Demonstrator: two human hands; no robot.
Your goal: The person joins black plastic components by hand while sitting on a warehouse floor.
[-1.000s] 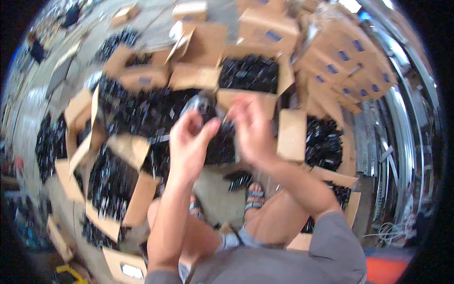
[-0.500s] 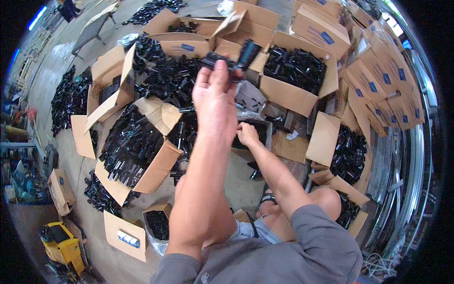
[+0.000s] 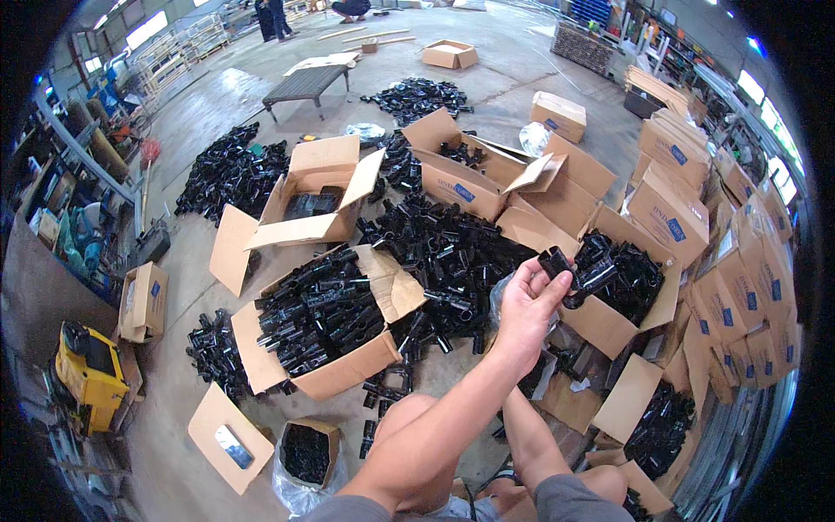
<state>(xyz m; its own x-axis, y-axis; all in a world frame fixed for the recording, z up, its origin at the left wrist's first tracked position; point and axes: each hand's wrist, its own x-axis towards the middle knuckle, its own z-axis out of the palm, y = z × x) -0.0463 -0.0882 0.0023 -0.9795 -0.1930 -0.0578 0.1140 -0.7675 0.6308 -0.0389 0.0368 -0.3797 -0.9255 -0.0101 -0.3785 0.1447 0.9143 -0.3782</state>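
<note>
My left hand [image 3: 529, 304] is raised in front of me, thumb and fingers closed around a black pipe fitting [image 3: 574, 280] with short tubular ends. It hovers by the near edge of an open carton [image 3: 600, 327] filled with similar black fittings. Behind my left forearm passes my right forearm [image 3: 537, 442]; the right hand itself is hidden there, so its fingers do not show. A big heap of black fittings [image 3: 444, 252] spreads over the floor left of my raised hand.
Left of centre stands a carton [image 3: 348, 369] of long black pieces. A small bag-lined box [image 3: 333, 457] of dark parts and a cardboard flap with a phone [image 3: 233, 445] are near me. Stacked cartons [image 3: 735, 300] line the right; a low black table [image 3: 309, 87] stands farther off.
My view has tilted up and turned left, showing more floor and distant people. My left hand still grips the fitting, now angled differently. My right hand, visible earlier at a box, is hidden.
</note>
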